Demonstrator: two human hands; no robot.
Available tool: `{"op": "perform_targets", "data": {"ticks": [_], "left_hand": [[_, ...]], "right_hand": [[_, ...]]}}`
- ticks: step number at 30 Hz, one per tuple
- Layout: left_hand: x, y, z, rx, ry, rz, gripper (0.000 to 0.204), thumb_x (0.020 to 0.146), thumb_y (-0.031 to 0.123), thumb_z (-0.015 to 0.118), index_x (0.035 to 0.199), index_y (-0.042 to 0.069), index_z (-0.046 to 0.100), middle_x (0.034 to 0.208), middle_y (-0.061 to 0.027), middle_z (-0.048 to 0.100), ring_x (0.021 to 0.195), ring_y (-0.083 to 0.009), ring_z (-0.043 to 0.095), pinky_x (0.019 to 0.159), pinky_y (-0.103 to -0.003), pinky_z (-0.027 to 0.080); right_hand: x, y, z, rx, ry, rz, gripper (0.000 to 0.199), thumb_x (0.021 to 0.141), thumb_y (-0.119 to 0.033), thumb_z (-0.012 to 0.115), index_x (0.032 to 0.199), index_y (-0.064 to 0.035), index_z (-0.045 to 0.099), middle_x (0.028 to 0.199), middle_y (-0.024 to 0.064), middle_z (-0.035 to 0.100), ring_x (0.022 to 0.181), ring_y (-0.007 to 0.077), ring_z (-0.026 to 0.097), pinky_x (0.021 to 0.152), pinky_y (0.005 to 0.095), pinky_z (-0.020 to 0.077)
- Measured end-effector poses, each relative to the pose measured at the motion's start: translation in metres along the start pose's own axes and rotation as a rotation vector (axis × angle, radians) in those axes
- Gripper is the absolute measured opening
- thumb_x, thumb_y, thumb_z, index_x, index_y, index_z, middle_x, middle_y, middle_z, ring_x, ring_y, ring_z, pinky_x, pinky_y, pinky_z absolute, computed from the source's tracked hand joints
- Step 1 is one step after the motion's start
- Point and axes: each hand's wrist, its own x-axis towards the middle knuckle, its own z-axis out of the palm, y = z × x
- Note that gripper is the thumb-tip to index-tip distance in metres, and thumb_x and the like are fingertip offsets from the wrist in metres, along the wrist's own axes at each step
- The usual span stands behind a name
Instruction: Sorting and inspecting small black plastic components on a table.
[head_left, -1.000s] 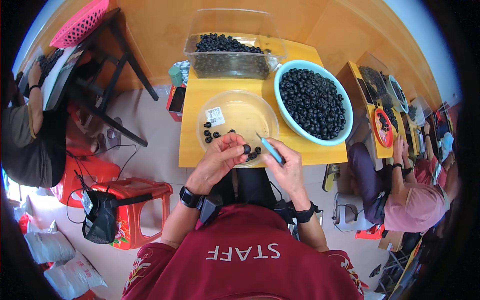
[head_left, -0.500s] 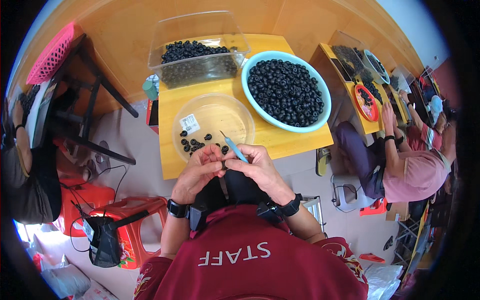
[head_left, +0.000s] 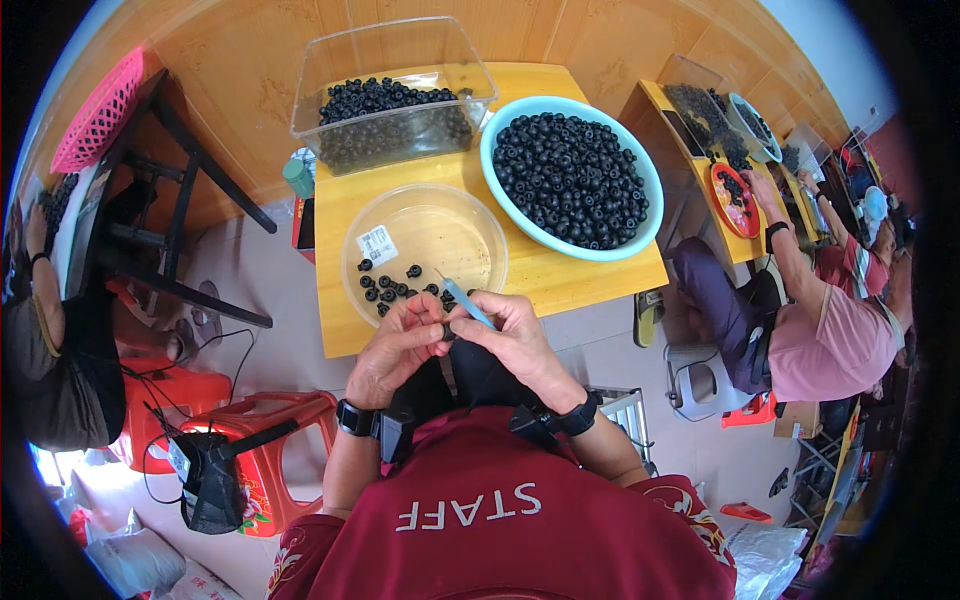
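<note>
My left hand (head_left: pixel 398 345) pinches a small black round part (head_left: pixel 448 330) at the near edge of the yellow table (head_left: pixel 545 275). My right hand (head_left: pixel 515 338) holds a thin light-blue tool (head_left: pixel 460 297) whose tip points toward that part. Both hands meet just in front of a clear shallow dish (head_left: pixel 460 225) that holds several loose black parts (head_left: pixel 392 288) and a white label.
A light-blue bowl (head_left: pixel 497 140) full of black parts sits at the table's right. A clear tub (head_left: pixel 390 60) of the same parts stands at the back. Red plastic stools (head_left: pixel 265 445) are on my left. Other people work at tables on both sides.
The view has shifted, so the table sits higher and more central. My hands stay together with the part and tool, now at the table's near edge below the dish.
</note>
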Motion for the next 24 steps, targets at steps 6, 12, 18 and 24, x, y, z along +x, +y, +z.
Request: {"op": "perform_targets", "data": {"ticks": [6, 12, 18, 24], "left_hand": [[-0.003, -0.001, 0.000, -0.007, 0.022, -0.005, 0.018, 0.080, 0.004, 0.067, 0.091, 0.006, 0.052, 0.080, -0.0025, 0.059, 0.071, -0.0126, 0.061, 0.064, -0.022, 0.050], [-0.005, 0.021, 0.004, 0.464, 0.226, 0.191, 0.024, 0.077, 0.001, 0.064, 0.099, 0.001, 0.053, 0.092, -0.0062, 0.061, 0.075, -0.0112, 0.062, 0.070, -0.023, 0.051], [-0.010, 0.041, -0.024, 0.843, 0.459, 0.287, 0.016, 0.077, -0.002, 0.062, 0.093, -0.001, 0.060, 0.086, -0.0040, 0.062, 0.074, -0.0096, 0.060, 0.069, -0.023, 0.049], [0.013, 0.014, -0.026, 1.448, 0.424, 0.372, 0.019, 0.074, 0.000, 0.063, 0.093, 0.001, 0.064, 0.086, -0.0126, 0.064, 0.072, -0.0226, 0.062, 0.068, -0.030, 0.049]], "right_hand": [[-0.003, -0.007, 0.002, -0.067, -0.018, 0.030, 0.012, 0.081, -0.008, 0.066, 0.089, -0.0003, 0.064, 0.078, 0.0022, 0.065, 0.072, 0.0062, 0.058, 0.066, 0.0202, 0.0465], [0.008, -0.008, -0.039, -0.436, 0.358, -0.065, 0.018, 0.073, -0.014, 0.072, 0.086, -0.0037, 0.066, 0.071, -0.0019, 0.059, 0.065, 0.0073, 0.051, 0.062, 0.0240, 0.0431], [0.035, -0.051, -0.116, -0.936, 0.749, -0.336, 0.025, 0.076, -0.006, 0.068, 0.101, -0.0005, 0.063, 0.076, 0.0033, 0.062, 0.067, 0.0081, 0.054, 0.062, 0.0235, 0.0446], [0.017, -0.012, -0.099, -0.919, 0.667, -0.438, 0.023, 0.078, -0.007, 0.066, 0.100, 0.0006, 0.064, 0.076, 0.0018, 0.064, 0.067, 0.0075, 0.054, 0.061, 0.0242, 0.0442]]}}
